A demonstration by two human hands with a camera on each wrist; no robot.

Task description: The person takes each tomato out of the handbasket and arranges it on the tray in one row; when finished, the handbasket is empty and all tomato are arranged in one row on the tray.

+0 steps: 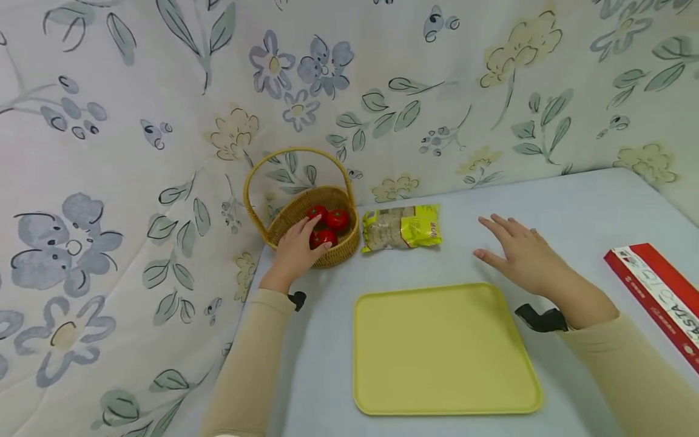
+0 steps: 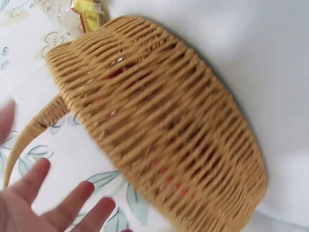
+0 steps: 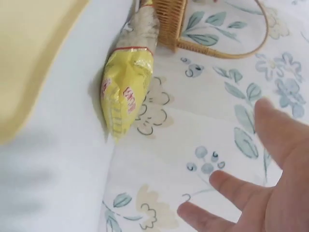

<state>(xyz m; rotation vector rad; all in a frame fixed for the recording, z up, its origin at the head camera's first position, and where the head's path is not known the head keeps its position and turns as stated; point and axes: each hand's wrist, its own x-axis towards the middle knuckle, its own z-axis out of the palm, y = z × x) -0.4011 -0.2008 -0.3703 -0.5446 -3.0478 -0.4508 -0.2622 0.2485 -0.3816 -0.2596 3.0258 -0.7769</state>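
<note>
A brown wicker basket point(image 1: 341, 254) with a tall hoop handle stands at the back left, holding several red tomatoes point(image 1: 337, 219). My left hand point(image 1: 295, 249) hovers over the basket's near left rim with fingers spread; in the left wrist view its fingers point(image 2: 72, 198) are apart from the woven wall. Whether a fingertip touches a tomato, I cannot tell. My right hand point(image 1: 519, 252) is raised over the table right of a yellow and clear plastic food bag point(image 1: 401, 227), fingers extended and holding nothing. That bag lies beside the basket, its contents greyish.
A yellow rectangular tray point(image 1: 445, 352) lies on the white table point(image 1: 322, 340) in front of the hands. At the right edge is a red box point(image 1: 661, 291) lettered "PASTA". A floral curtain point(image 1: 382, 109) hangs behind and along the left side.
</note>
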